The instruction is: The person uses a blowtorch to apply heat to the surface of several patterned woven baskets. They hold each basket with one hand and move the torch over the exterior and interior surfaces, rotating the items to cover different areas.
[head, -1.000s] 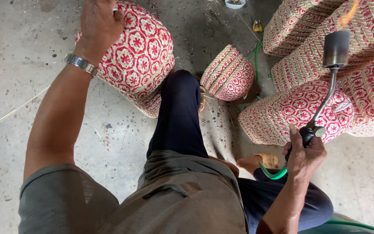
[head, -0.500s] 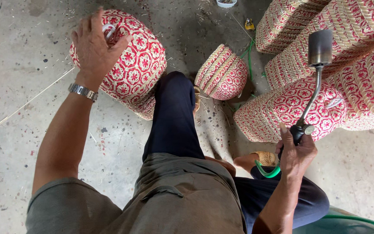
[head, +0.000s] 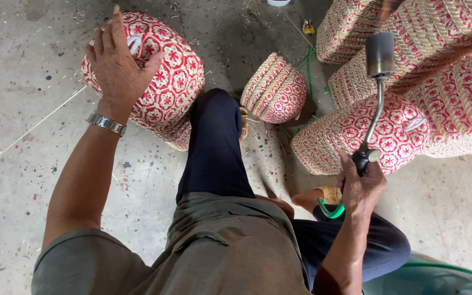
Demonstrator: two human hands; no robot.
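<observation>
Fingers (head: 113, 41) of left hand (head: 118, 68) were spread flat on the round basket (head: 162, 82), directly underneath; right hand (head: 361, 186) gripped the torch (head: 375, 104), upright, far right.

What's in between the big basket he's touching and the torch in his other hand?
In the head view, between the big basket and the torch lie the person's raised knee and a small woven basket on the floor.

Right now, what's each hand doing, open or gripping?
Left hand: open, palm on the red-and-white woven basket.
Right hand: closed around the gas torch handle.
</observation>
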